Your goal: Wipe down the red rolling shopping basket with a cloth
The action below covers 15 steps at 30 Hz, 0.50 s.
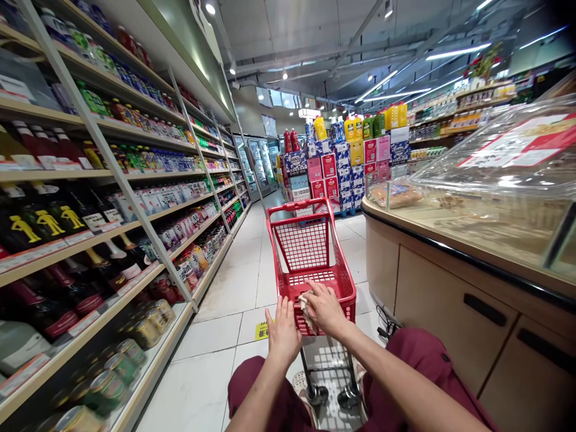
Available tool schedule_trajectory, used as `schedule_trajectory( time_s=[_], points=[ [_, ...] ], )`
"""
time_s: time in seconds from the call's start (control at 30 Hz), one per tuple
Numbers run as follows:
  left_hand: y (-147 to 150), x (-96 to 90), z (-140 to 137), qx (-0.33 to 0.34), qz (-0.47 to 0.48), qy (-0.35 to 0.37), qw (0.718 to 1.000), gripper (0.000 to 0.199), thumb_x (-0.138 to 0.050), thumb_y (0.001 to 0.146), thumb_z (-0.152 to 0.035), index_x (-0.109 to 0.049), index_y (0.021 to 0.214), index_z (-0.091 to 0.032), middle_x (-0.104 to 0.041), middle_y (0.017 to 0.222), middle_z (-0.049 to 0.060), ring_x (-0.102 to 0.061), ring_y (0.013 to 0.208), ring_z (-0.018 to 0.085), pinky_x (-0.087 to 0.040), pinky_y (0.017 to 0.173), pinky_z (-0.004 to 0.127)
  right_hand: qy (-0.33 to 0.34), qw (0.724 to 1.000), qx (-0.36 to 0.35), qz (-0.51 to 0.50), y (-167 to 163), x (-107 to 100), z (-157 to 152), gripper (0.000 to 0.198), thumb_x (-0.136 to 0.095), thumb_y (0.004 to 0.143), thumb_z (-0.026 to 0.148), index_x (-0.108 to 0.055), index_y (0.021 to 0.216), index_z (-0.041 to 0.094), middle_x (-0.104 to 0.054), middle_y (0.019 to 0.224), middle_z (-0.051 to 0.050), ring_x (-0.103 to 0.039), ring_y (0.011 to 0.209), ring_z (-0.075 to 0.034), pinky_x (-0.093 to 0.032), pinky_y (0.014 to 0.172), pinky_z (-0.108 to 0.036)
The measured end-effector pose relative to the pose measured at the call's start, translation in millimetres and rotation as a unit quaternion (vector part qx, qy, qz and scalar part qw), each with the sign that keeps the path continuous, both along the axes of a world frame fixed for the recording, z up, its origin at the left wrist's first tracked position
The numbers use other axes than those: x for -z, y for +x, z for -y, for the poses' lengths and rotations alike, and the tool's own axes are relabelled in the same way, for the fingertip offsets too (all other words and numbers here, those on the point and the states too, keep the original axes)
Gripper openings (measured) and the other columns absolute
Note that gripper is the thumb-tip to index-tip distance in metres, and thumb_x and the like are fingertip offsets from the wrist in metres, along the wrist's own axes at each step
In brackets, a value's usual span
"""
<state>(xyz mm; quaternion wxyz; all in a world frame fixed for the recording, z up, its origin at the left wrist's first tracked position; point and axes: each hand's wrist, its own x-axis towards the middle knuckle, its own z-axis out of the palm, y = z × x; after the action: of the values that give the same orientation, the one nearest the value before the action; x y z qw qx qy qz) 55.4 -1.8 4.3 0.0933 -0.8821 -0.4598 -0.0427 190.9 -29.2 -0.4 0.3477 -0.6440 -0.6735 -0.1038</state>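
Note:
Right in front of me stands a red plastic shopping cart (300, 245) on dark wheels. My right hand (323, 306) is closed on a crumpled whitish cloth (306, 312), pressed against the near end of the basket. My left hand (284, 331) rests at the near left corner of the cart with its fingers stretched out and nothing in it. My knees in dark red trousers are on both sides of the cart's wheels.
Shelves of bottles and cans (148, 198) run along the left. A wooden counter (432, 288) with clear plastic packaging is close on the right. Stacked drink boxes (330, 174) stand ahead. A yellow floor sticker (261, 330) and black cables (386, 321) lie near the cart.

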Motion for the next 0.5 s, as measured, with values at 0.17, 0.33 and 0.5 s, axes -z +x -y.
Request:
schedule_trajectory(
  time_s=[0.17, 0.33, 0.5],
  points=[
    [-3.3, -0.8, -1.4, 0.015, 0.004, 0.003, 1.0, 0.062, -0.034, 0.072, -0.018, -0.025, 0.133, -0.013, -0.024, 0.141, 0.008, -0.009, 0.132, 0.022, -0.007, 0.104, 0.054, 0.006, 0.995, -0.059, 0.079, 18.1, 16.9, 8.6, 0.037, -0.044, 0.079, 0.011, -0.05, 0.113, 0.022, -0.055, 0.118, -0.007, -0.05, 0.106, -0.02, -0.035, 0.092, -0.046],
    [-2.6, -0.6, -0.4, 0.018, 0.019, -0.015, 1.0, 0.063, -0.034, 0.072, -0.018, -0.022, 0.134, -0.011, -0.02, 0.142, 0.009, -0.007, 0.132, 0.023, -0.005, 0.104, 0.054, 0.095, 0.993, 0.001, 0.068, 78.8, 49.0, 39.4, 0.043, -0.037, 0.081, 0.008, -0.046, 0.12, 0.023, -0.053, 0.12, -0.007, -0.046, 0.112, -0.018, -0.033, 0.096, -0.045],
    [1.8, -5.1, 3.0, -0.009, 0.003, -0.023, 1.0, 0.067, -0.038, 0.07, -0.022, -0.021, 0.134, -0.011, -0.018, 0.143, 0.01, -0.005, 0.132, 0.025, -0.007, 0.103, 0.055, 0.158, 0.986, 0.005, 0.044, 33.9, 58.1, 25.7, 0.043, -0.034, 0.082, 0.007, -0.045, 0.121, 0.019, -0.051, 0.122, -0.009, -0.041, 0.117, -0.018, -0.036, 0.095, -0.04]
  ],
)
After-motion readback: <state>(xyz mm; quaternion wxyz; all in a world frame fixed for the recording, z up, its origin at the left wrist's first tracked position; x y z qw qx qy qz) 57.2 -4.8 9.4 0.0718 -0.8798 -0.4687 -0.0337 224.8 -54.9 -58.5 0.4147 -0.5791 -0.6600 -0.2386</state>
